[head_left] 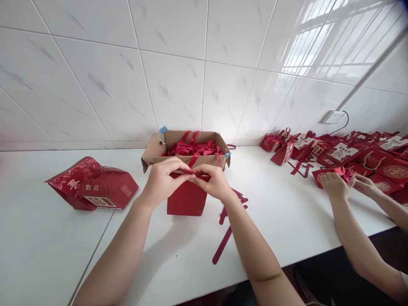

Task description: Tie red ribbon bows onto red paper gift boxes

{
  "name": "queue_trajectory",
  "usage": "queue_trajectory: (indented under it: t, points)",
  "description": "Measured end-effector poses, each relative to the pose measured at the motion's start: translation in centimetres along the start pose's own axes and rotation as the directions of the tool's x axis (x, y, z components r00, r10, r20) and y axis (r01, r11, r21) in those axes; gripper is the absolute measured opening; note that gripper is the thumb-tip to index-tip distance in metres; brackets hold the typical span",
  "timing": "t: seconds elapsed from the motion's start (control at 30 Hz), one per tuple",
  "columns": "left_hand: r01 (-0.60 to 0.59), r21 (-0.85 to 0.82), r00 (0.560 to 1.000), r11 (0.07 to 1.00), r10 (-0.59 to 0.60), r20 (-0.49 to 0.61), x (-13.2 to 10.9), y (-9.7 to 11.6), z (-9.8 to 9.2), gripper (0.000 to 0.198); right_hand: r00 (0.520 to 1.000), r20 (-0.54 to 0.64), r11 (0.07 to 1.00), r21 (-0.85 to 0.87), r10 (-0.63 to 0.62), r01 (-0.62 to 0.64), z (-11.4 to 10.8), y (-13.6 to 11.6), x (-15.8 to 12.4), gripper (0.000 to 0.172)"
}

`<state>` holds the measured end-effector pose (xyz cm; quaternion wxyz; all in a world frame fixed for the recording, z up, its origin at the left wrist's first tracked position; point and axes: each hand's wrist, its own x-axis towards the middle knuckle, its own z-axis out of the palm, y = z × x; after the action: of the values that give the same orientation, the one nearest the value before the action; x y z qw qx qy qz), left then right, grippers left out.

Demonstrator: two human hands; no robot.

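A plain red gift box (186,200) stands upright on the white table in front of me. Over its top edge, my left hand (166,177) and my right hand (211,180) meet with fingertips closed. Pinched between them is a short piece of dark red ribbon (190,171); how it joins the box top is hidden by my fingers. Just behind, an open cardboard carton (149,155) holds a heap of red ribbons (194,147). Several loose dark red strips (222,245) lie beside and partly under my right forearm.
Two printed red gift boxes (108,187) lean together at the left. On the right, a co-worker's hands (338,185) handle a red box with a bow, beside many finished-looking red boxes (341,154). A tiled wall (178,93) with a power socket (333,117) closes off the back.
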<state>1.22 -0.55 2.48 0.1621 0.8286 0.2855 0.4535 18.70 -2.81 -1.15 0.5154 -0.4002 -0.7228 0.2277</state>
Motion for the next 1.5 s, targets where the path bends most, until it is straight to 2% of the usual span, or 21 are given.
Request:
queue_trajectory:
  t: [0.13, 0.33, 0.6, 0.9, 1.1, 1.3, 1.4, 1.5]
  points:
    - [-0.016, -0.066, 1.0, 0.998, 0.018, 0.018, 0.1, 0.0, 0.2, 0.008, 0.996, 0.037, 0.996, 0.039, 0.084, -0.085, -0.1, -0.3, 0.0, 0.015]
    - [0.062, -0.147, 0.998, 0.987, -0.059, 0.022, 0.1, -0.5, 1.0, 0.012, 0.999, 0.039, 0.999, -0.05, 0.018, -0.016, -0.4, -0.5, 0.0, 0.004]
    - [0.113, -0.129, 0.989, 0.985, -0.098, 0.113, 0.3, -1.0, 1.1, 0.02, 0.998, 0.068, 0.993, -0.115, -0.012, 0.02, -0.2, 0.0, 0.1, 0.009]
    - [0.152, -0.135, 0.984, 0.979, -0.137, 0.113, 0.2, -1.2, 1.4, 0.023, 0.996, 0.084, 0.995, -0.096, 0.032, -0.024, -0.2, 0.3, 0.1, 0.01]
    - [0.207, -0.107, 0.971, 0.973, -0.19, 0.147, 0.2, -1.6, 1.2, 0.024, 0.998, 0.051, 0.995, -0.094, 0.039, -0.034, -0.7, 0.7, 0.2, 0.014]
    - [0.308, -0.005, 0.925, 0.951, -0.298, 0.235, 0.1, -2.3, 1.0, 0.035, 0.995, -0.021, 0.993, -0.055, 0.101, -0.102, -1.4, 1.1, 0.1, 0.01]
    - [0.302, 0.035, 0.922, 0.953, -0.302, 0.242, 0.2, -2.6, 1.1, 0.032, 0.991, -0.053, 0.99, -0.066, 0.123, -0.127, -2.0, 1.0, 0.1, 0.007]
    - [0.32, 0.034, 0.925, 0.947, -0.319, 0.206, 0.2, -2.7, 0.8, 0.034, 0.98, -0.105, 0.981, -0.081, 0.17, -0.178, -3.7, 0.8, -0.1, 0.009]
